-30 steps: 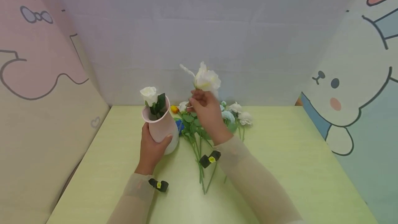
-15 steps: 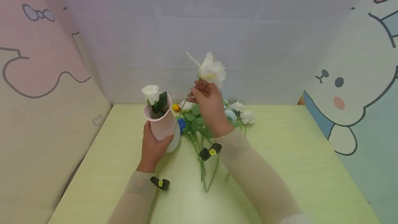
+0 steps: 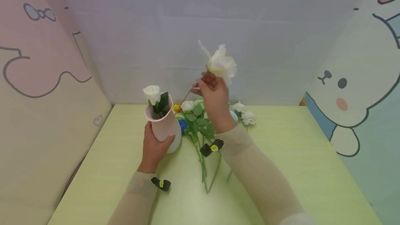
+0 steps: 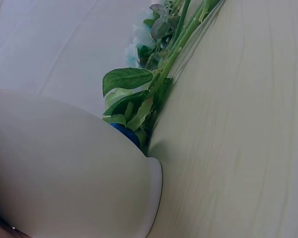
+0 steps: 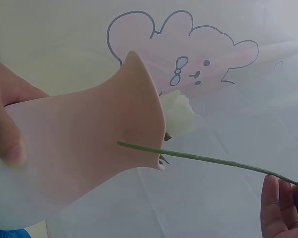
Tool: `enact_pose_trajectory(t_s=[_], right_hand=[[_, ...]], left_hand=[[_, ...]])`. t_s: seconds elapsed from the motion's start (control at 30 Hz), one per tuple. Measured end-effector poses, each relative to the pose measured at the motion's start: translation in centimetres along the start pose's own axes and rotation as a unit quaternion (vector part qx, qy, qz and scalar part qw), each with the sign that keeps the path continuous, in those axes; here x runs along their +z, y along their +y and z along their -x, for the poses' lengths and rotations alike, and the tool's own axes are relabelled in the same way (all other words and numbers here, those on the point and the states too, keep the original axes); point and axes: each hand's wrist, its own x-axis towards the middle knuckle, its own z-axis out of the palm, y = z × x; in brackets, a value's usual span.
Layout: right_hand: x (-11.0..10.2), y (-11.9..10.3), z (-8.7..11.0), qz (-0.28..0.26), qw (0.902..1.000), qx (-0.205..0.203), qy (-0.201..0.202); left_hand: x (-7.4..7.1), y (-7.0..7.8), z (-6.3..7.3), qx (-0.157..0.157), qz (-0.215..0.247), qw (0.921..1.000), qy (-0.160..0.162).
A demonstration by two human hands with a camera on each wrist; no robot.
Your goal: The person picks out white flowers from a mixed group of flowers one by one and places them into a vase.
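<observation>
My left hand [image 3: 154,148] grips a pale pink and white vase [image 3: 165,131] around its side. A white rose [image 3: 152,93] with dark green leaves stands in the vase's flared mouth. Up and to the right, my right hand [image 3: 215,96] pinches the stem of a white flower [image 3: 222,64] with ruffled petals and a slim side shoot. In the right wrist view the flower's green stem [image 5: 213,160] slants from the fingers [image 5: 271,203], and its bare end overlaps the outside of the vase near the rim. The vase's base shows close to the table in the left wrist view.
Several flowers lie on the pale yellow table [image 3: 281,162] right of the vase: a blue flower [image 3: 182,125], an orange bud [image 3: 177,108], white blooms [image 3: 248,117] and green stems [image 3: 204,173] pointing toward me. A pale curtain [image 3: 200,16] hangs behind, with cartoon-printed panels at both sides.
My right hand has risen and shifted right with the white flower, so more of its stem shows. The left hand and vase have stayed nearly still.
</observation>
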Motion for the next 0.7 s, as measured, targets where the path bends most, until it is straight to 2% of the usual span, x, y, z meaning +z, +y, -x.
enact_pose_trajectory(t_s=[0.7], right_hand=[[0.76,-0.67,-0.57,-0.035,0.998,-0.042,0.031]], left_hand=[[0.06,-0.06,-0.11,-0.002,0.0,1.0,-0.003]])
